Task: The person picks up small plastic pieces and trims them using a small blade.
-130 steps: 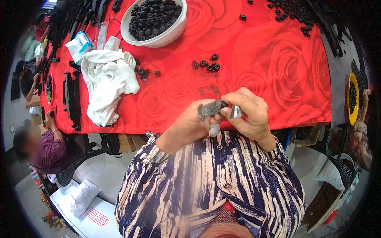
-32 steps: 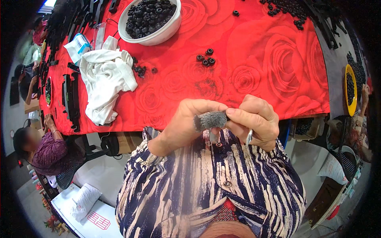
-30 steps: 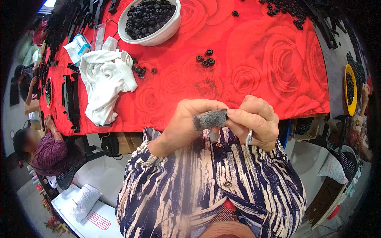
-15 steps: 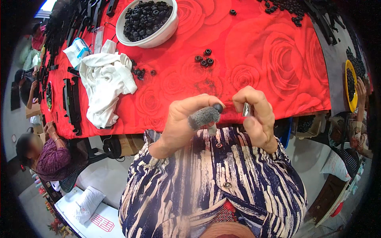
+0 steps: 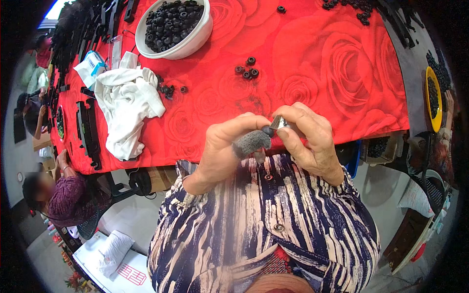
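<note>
My left hand (image 5: 219,144) is closed in a pinch on a small round black part (image 5: 267,131) above the table's near edge. A grey fabric sleeve (image 5: 250,142) covers one of its fingers. In my right hand (image 5: 312,139) is a short shiny metal blade (image 5: 278,122), held between thumb and fingers. The blade's tip meets or nearly meets the black part; the exact contact is too small to tell. Beyond my hands, several small black ring-shaped parts (image 5: 254,73) lie on the red rose-patterned cloth (image 5: 337,73).
A white bowl (image 5: 207,36) full of black parts stands at the far left. Nearer lies a crumpled white cloth (image 5: 127,107), with long black pieces (image 5: 88,132) beside it. People sit at both sides; a yellow-rimmed tray (image 5: 438,119) is at right.
My right hand has moved left and brought the blade against or close to the black part. My left hand has stayed almost in place. The view has shifted slightly.
</note>
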Tool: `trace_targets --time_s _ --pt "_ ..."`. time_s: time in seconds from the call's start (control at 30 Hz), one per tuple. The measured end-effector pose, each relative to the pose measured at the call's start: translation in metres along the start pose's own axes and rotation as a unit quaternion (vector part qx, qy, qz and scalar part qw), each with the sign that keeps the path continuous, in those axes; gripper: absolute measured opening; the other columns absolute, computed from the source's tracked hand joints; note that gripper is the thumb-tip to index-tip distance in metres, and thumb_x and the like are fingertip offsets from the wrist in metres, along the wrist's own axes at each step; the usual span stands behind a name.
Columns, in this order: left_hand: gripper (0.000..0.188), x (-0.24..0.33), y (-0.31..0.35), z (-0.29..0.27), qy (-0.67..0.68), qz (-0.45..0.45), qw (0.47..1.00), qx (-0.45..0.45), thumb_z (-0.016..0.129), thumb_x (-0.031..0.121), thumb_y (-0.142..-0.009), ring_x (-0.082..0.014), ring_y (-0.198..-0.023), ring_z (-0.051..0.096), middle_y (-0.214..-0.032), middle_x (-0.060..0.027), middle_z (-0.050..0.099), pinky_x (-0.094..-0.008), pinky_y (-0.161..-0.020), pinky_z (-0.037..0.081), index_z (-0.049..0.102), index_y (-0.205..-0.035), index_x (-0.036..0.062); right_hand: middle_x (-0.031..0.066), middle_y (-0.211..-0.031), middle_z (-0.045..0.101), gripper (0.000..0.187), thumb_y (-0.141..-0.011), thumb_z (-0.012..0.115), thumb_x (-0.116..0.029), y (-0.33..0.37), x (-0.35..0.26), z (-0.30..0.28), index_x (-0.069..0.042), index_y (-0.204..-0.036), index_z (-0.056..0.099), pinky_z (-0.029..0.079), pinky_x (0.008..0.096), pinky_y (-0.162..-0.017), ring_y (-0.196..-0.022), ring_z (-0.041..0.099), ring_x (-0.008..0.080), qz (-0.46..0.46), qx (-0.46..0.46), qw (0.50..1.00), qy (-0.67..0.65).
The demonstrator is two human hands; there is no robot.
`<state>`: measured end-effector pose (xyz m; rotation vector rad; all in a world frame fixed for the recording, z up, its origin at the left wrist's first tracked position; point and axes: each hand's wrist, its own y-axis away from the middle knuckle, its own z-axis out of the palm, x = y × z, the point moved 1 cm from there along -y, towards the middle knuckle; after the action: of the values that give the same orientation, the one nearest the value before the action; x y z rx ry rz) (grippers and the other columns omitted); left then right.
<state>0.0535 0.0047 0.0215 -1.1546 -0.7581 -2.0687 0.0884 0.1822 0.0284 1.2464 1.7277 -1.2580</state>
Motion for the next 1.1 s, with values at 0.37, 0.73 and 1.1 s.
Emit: trace_targets --time_s 0.37,0.73,1.1 --pt "0.021 0.000 -0.001 0.000 -0.008 -0.024 1.000 0.008 0.053 -0.004 -0.084 -0.0075 -0.073 0.055 -0.089 -0.0032 0.057 -0.0193 -0.060 0.046 0.060 -0.104 -0.0025 0.0091 -0.072 0.050 0.018 -0.079 0.057 -0.002 0.001 0.009 0.002 0.005 -0.096 0.057 0.036 0.0275 -0.051 -0.056 0.046 0.0168 -0.012 0.002 1.000 -0.004" --pt "0.022 -0.002 -0.003 -0.001 -0.009 -0.027 1.000 0.005 0.053 -0.004 -0.085 -0.0087 -0.071 0.057 -0.089 -0.0042 0.057 -0.0197 -0.058 0.047 0.060 -0.105 -0.0018 0.0122 -0.071 0.052 0.019 -0.078 0.060 -0.001 0.001 0.011 -0.001 0.002 -0.096 0.056 0.042 0.0333 -0.053 -0.060 0.054 0.0258 0.022 -0.018 0.999 -0.033" --pt "0.021 -0.001 -0.005 -0.001 -0.010 -0.020 1.000 0.003 0.054 -0.003 -0.085 -0.0081 -0.072 0.057 -0.088 -0.0034 0.057 -0.0192 -0.058 0.046 0.061 -0.104 -0.0008 0.0122 -0.070 0.051 0.018 -0.078 0.061 -0.001 -0.001 0.013 0.000 0.002 -0.095 0.056 0.040 0.0326 -0.051 -0.058 0.051 0.0250 0.013 -0.022 0.999 -0.045"
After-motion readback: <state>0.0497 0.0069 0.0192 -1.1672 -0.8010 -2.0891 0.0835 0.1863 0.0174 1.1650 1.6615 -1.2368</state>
